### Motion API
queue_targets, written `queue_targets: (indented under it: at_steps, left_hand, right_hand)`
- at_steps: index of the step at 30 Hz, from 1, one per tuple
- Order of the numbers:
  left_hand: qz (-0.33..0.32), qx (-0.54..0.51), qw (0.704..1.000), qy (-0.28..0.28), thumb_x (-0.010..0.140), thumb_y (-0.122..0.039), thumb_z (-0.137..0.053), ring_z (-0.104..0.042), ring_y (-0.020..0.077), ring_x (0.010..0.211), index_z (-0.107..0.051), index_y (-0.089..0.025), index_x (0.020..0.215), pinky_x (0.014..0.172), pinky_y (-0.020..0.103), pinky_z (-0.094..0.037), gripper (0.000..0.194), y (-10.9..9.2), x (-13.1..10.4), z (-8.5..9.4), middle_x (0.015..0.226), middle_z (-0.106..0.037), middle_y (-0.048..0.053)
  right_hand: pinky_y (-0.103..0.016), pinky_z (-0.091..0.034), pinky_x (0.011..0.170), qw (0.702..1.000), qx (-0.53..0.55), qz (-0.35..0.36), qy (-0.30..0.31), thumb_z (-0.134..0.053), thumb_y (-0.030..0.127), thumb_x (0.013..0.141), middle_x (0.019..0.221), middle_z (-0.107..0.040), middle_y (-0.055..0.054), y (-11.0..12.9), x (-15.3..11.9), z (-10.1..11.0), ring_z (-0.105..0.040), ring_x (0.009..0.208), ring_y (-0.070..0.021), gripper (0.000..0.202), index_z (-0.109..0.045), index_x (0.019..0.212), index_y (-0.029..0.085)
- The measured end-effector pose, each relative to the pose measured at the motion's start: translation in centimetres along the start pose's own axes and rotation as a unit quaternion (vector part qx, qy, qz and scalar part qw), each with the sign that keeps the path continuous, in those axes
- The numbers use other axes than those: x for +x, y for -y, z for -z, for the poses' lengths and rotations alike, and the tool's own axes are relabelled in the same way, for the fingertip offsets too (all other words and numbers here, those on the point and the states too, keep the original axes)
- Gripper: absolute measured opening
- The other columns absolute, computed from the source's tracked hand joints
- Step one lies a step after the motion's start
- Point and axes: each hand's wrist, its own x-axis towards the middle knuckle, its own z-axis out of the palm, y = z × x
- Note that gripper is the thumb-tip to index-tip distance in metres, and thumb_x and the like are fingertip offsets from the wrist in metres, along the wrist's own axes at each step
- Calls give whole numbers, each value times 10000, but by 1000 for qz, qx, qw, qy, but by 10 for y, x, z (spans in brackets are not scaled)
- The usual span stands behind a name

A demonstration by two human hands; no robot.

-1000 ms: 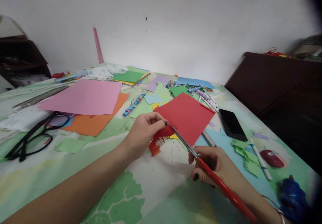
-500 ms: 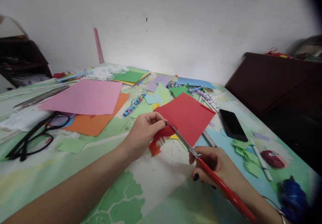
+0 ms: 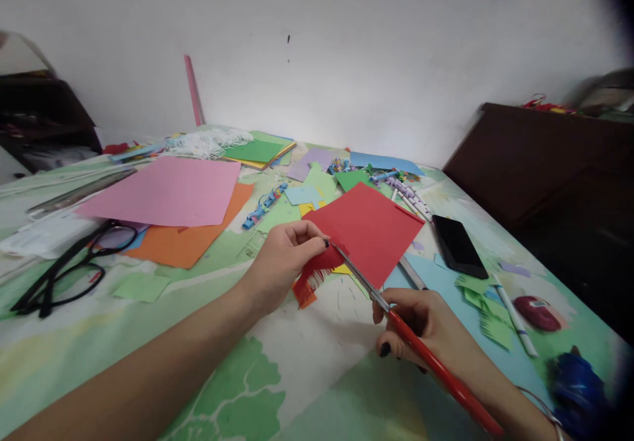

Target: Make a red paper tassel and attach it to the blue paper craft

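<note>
Green-patterned cloth point(image 3: 307, 355) fronts white wall point(image 3: 347, 71): your left hand point(image 3: 282, 256), thumb and finger closed, pinches fringed red strip point(image 3: 327, 258) near red sheet point(image 3: 369, 220). Your right hand point(image 3: 436, 322), fingers curled, grips scissors point(image 3: 430, 356), blades nearly together at strip; fringe appears partly cut.

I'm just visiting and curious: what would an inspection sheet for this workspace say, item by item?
Surface: patterned tablecloth, pale with green shapes.
Job's things: fringed red strip; scissors, their blades at the red paper.
Clutter: red sheet, pink sheet, glasses, phone, green scraps.
Hands: left hand pinches the strip; right hand holds the scissors.
Cables: thin white strands at far left; whether any is a cable, I cannot tell.
Surroundings: white wall behind, dark cabinet at right.
</note>
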Motion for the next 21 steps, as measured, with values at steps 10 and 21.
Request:
queue_targets:
  at_steps: [10,21]
  left_hand:
    - [-3,10,1000,-1,668,-198,-634,-493,83,466,-540,-159,629,394,187,-375,109,0,0,1,618,-616,16]
    - [-1,-35,999,2,659,-195,-647,-580,129,585,-552,-158,626,545,233,-445,106,0,1,2,582,-574,-4]
  right_hand:
    - [-210,-171,418,1000,-17,-4,-8,-822,395,614,502,-384,75,1,0,1,-245,469,-62,373,-534,661,164]
    - [-210,-275,468,999,9,23,21,-779,394,650,558,-435,57,-1,-2,2,-333,514,-87,338,-555,756,163]
